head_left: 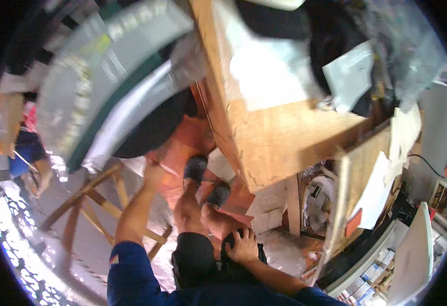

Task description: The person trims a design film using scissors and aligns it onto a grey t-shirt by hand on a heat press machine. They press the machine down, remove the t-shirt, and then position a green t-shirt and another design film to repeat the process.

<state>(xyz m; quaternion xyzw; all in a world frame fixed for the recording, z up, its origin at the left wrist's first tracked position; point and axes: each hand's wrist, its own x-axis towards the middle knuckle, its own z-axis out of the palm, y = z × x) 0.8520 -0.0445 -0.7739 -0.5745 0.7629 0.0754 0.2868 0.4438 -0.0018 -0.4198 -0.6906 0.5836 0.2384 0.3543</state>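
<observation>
My left hand (153, 172) reaches down below a large curved grey panel (75, 76) with a dark green strip, near reddish sheets (177, 140) on the floor; its fingers are blurred, so I cannot make out what they touch. My right hand (241, 247) rests open on my black shorts (193, 255) near the knee, fingers apart. My feet in dark footwear (195, 171) stand on the reddish sheets, beside a wooden box-like table (290, 143) with white papers and dark material on it.
A wooden slatted stand (96, 199) is at the lower left. Behind it, another person's bare leg (42, 173) and blue shorts show. A wooden board with papers (371, 188) stands at the right, beside a pale panel (415, 250) and shelves of small packages (371, 278).
</observation>
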